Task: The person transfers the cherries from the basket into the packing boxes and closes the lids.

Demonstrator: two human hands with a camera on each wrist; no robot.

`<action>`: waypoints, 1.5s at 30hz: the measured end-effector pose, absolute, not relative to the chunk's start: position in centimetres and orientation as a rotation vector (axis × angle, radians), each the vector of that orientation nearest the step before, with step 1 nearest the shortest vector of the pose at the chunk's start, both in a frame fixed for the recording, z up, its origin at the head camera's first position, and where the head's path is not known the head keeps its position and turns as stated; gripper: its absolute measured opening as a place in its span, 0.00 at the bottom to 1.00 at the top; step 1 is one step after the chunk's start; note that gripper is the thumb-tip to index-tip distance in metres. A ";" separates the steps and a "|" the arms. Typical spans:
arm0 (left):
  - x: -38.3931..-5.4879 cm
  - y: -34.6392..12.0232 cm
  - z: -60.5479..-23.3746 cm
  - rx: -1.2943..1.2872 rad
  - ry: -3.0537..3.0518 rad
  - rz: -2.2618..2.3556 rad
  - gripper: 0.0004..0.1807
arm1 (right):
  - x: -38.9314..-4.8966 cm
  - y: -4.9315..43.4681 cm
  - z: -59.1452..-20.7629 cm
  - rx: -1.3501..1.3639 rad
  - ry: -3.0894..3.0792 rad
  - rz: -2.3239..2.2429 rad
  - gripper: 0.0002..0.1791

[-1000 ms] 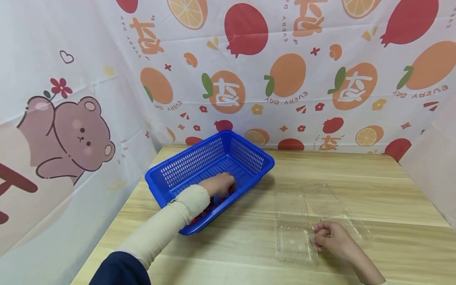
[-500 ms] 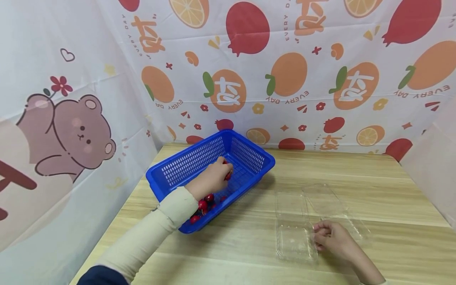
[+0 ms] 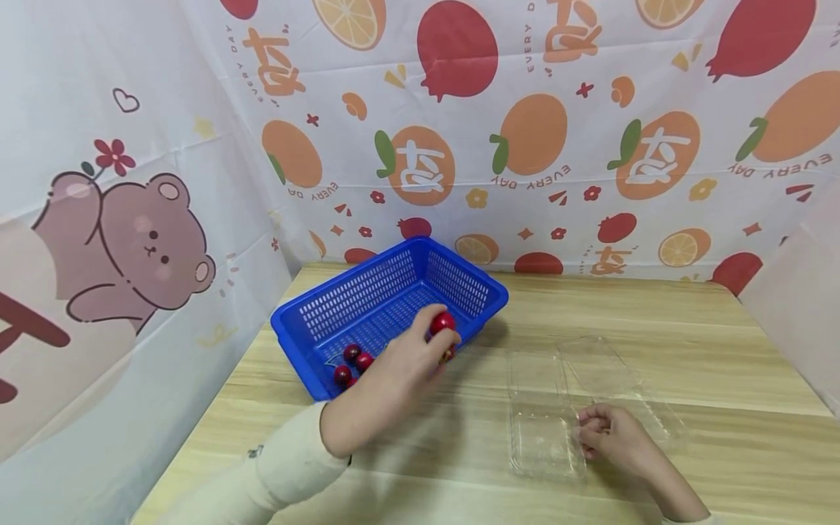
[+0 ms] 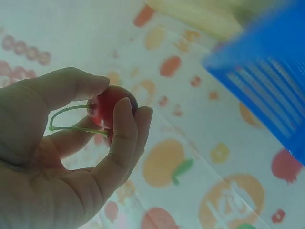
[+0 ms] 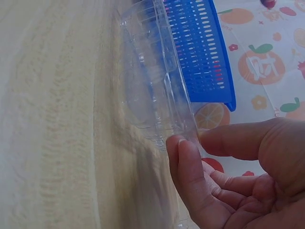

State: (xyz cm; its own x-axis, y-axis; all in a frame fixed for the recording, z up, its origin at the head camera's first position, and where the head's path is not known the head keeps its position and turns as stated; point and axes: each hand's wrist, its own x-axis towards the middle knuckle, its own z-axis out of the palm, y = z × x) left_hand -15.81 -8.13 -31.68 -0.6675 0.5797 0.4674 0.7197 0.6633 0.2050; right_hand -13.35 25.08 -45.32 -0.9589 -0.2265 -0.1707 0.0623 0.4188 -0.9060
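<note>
Thumb and fingers of my left hand (image 3: 400, 372) pinch a dark red cherry (image 4: 110, 106) above the right front rim of the blue basket (image 3: 357, 292). In the left wrist view, a bent green stem (image 4: 71, 128) joins it to a second cherry, mostly hidden behind the fingers. Several more cherries (image 3: 352, 354) lie at the basket's near left end, partly covered by the forearm. My right hand (image 3: 620, 441) pinches the edge of a clear plastic box (image 3: 545, 446), which lies opened out on the table.
Another clear plastic box (image 3: 597, 368) lies just to the right of the first, partly behind the right hand. The wooden table (image 3: 741, 452) meets a printed cloth (image 3: 499, 65) at the back.
My left hand has lifted up from inside the basket and moved right over its rim, carrying the cherries. The right hand keeps its grip on the plastic box.
</note>
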 end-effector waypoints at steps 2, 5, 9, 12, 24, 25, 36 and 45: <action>-14.8 -7.7 -32.1 -1.056 -2.508 -0.541 0.18 | -13.3 25.1 -45.3 -0.137 2.412 -1.559 0.17; -13.5 -6.9 -33.1 -1.112 -2.454 -0.554 0.18 | -13.3 25.1 -45.4 -0.127 2.415 -1.559 0.17; -12.4 -6.1 -34.7 -1.164 -2.413 -0.607 0.18 | -13.3 25.1 -45.4 -0.131 2.426 -1.550 0.17; -11.9 -5.5 -35.8 -1.183 -2.427 -0.663 0.18 | -13.3 25.1 -45.4 -0.153 2.431 -1.549 0.17; -13.1 -3.6 -40.8 -1.343 -2.448 -0.632 0.14 | -13.3 25.2 -45.2 -0.179 2.426 -1.550 0.17; -13.2 -3.4 -41.2 -1.356 -2.459 -0.622 0.14 | -13.3 25.1 -45.2 -0.169 2.425 -1.551 0.16; -13.6 -1.3 -42.6 -1.448 -2.536 -0.535 0.14 | -13.3 25.0 -45.4 -0.160 2.428 -1.553 0.17; -14.1 -0.2 -43.2 -1.474 -2.473 -0.439 0.11 | -13.5 24.8 -45.4 -0.098 2.458 -1.539 0.16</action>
